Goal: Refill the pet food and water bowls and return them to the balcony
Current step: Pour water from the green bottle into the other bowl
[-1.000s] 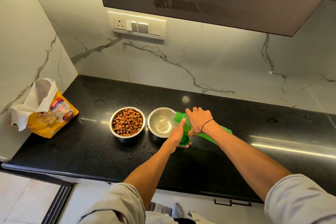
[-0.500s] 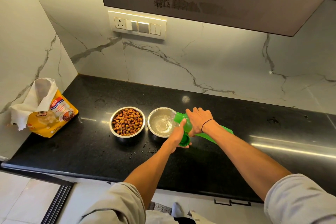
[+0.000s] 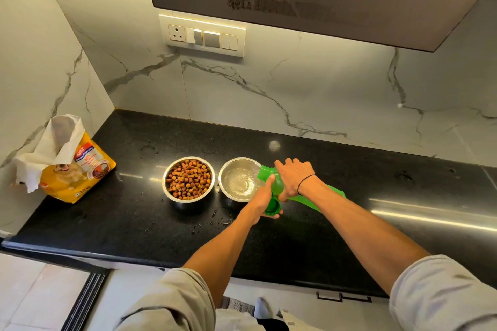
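Two steel bowls stand side by side on the black counter (image 3: 134, 223). The left bowl (image 3: 188, 179) is full of brown kibble. The right bowl (image 3: 238, 179) holds clear water. A green bottle (image 3: 317, 197) is tipped on its side with its mouth over the right bowl's rim, and water runs into the bowl. My right hand (image 3: 294, 176) grips the bottle's neck from above. My left hand (image 3: 262, 197) holds the green cap (image 3: 272, 207) just below the neck and steadies the bottle.
An opened yellow pet food bag (image 3: 72, 169) leans in the left corner against the marble wall. Small water drops and crumbs lie in front of the bowls. A switch panel (image 3: 203, 35) sits on the back wall under a dark cabinet.
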